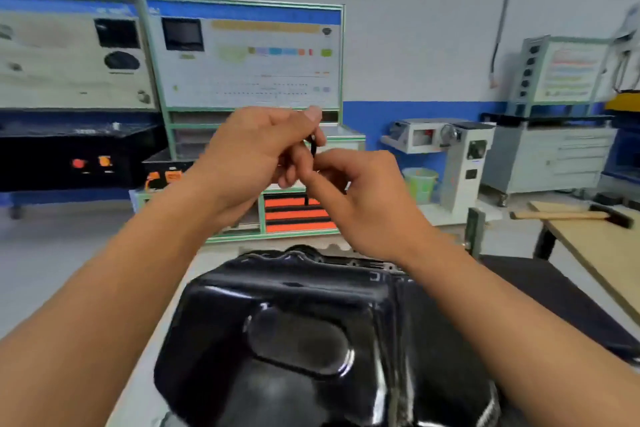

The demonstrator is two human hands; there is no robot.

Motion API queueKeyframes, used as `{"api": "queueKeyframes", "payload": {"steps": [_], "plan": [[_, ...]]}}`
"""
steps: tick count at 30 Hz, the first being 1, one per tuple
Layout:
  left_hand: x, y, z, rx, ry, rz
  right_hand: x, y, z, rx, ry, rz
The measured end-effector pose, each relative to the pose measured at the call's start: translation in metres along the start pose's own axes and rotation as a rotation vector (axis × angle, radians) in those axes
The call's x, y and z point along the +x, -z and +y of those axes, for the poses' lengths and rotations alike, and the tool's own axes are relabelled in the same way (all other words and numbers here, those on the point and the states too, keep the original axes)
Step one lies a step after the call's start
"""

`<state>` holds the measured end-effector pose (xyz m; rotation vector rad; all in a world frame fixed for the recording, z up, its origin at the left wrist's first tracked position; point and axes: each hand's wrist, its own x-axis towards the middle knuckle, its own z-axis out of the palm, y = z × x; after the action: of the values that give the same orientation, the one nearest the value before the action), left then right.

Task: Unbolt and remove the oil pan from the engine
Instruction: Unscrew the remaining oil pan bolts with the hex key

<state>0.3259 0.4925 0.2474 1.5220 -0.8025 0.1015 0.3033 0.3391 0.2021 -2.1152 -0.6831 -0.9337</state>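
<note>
Pinching one small dark part [313, 146] between them, the left hand [256, 152] and right hand [363, 199] are raised clear of the pan [294, 340], which lies directly below, nearer the right.

Bare forearms [104, 305] either side above the oil pan [277, 340], bare left hand [256, 152], bare right hand [367, 198]; left thumbnail [313, 113] pale, trimmed short it seems, blurry though.

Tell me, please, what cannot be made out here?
- Small dark part: head view, blurred, mostly covered by left hand; bolt or tool unclear.
- Right hand: head view, whether it grips that part hidden by its fingers.
- Oil pan: head view, near edge cut off by frame; far rim blurred.
</note>
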Motion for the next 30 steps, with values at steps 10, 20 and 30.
{"api": "queueKeyframes", "payload": {"steps": [10, 20, 30], "plan": [[-0.03, 0.088, -0.096, 0.043, 0.216, 0.276, 0.036, -0.113, 0.036, -0.097, 0.029, -0.496], [-0.03, 0.066, -0.125, -0.09, 0.239, 0.338, 0.029, -0.106, 0.056, -0.107, 0.007, -0.55], [-0.029, 0.068, -0.132, -0.1, 0.295, 0.385, 0.031, -0.115, 0.065, -0.13, 0.001, -0.591]]}}
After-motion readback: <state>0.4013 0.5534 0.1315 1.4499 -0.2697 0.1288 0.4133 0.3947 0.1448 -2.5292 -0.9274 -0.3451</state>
